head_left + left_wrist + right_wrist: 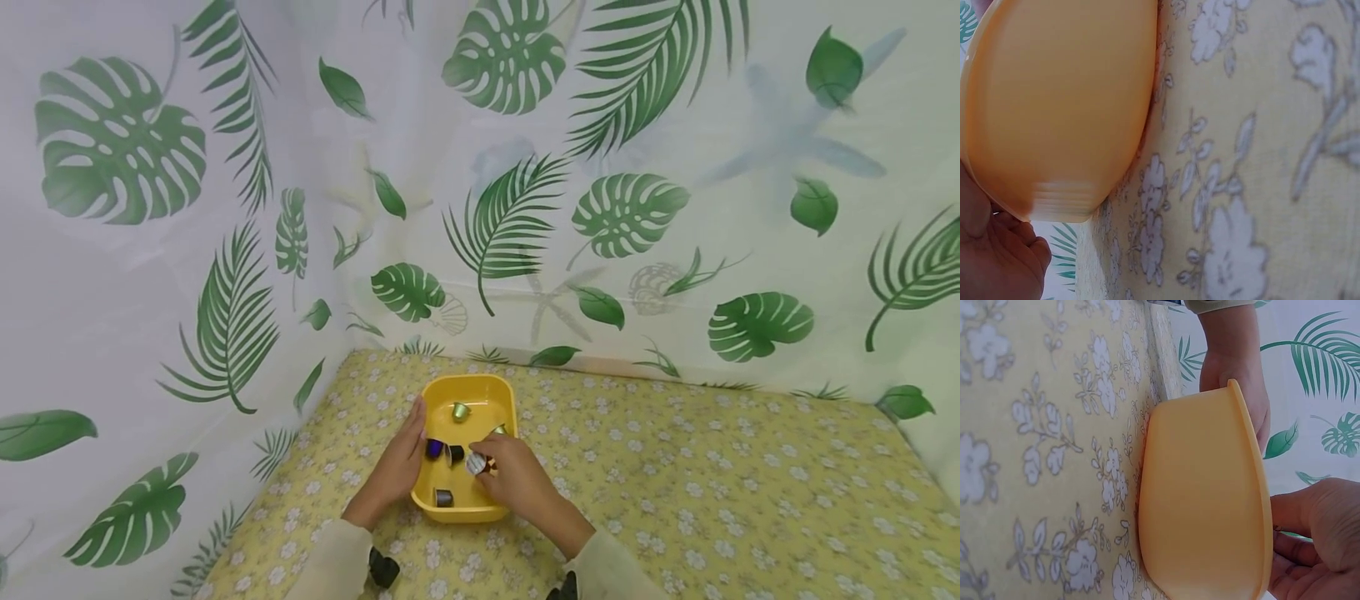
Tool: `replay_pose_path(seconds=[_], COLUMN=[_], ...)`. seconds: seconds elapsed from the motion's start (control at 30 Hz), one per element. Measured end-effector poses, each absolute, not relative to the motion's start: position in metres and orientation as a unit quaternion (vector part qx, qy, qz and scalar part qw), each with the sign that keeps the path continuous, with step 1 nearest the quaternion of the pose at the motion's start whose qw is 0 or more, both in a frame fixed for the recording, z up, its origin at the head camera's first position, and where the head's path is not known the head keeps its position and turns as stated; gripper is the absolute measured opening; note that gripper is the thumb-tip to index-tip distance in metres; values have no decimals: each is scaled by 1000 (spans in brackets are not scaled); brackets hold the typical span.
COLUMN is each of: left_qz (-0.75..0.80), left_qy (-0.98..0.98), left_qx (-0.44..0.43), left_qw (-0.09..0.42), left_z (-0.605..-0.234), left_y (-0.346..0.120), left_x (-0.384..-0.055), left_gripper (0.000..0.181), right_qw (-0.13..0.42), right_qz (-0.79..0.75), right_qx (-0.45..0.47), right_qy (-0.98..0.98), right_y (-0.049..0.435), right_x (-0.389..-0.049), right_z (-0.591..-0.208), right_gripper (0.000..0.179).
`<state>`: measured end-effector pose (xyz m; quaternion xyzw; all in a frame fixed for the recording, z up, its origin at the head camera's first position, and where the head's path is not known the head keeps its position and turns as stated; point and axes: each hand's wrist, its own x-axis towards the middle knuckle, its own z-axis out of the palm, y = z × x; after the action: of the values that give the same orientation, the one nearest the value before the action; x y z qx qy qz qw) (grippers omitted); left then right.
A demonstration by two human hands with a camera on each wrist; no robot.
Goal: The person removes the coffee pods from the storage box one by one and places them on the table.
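Note:
A yellow plastic basin (471, 514) stands on the flowered cloth. My left hand (401, 462) grips its left rim, with the thumb at the edge and the fingers along the outside wall. Inside the basin, my right hand (517, 475) pinches a coffee capsule (476, 463) whose pale lid faces left. Loose capsules lie in the basin: a green one (461, 412) toward the far end, a purple one (434, 449) and a black one (454, 454) near the middle, a dark grey one (443, 498) at the near end. Another green capsule (500, 429) is partly hidden by my right hand.
Yellow flowered cloth (675, 500) covers the surface under the basin. White curtains (525, 333) printed with green leaves hang behind and to the left. Dark wrist camera mounts (383, 568) sit at my sleeves.

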<state>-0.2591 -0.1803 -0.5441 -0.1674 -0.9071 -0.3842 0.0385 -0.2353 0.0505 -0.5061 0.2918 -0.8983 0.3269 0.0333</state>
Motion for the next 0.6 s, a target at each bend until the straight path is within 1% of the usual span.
replay_pose_path(seconds=[0.33,0.5,0.6], left_qz=[-385,-388,-392], left_qy=[-904,-905,-903], left_qx=[-179,-173,-169], left_qw=[46,39,37], left_z=[-546,-546,-546], left_y=[-183,-182,-180], left_x=[-257,-258,-259], left_gripper=[54,54,54], right_qw=[57,67,84], right_qz=[331,338,342], right_qx=[272,249,244], right_qy=[-902,-905,-904], right_y=[68,75,80], right_x=[-228,-226,-226], right_z=[-499,-497,-496], right_gripper=[41,44,44])
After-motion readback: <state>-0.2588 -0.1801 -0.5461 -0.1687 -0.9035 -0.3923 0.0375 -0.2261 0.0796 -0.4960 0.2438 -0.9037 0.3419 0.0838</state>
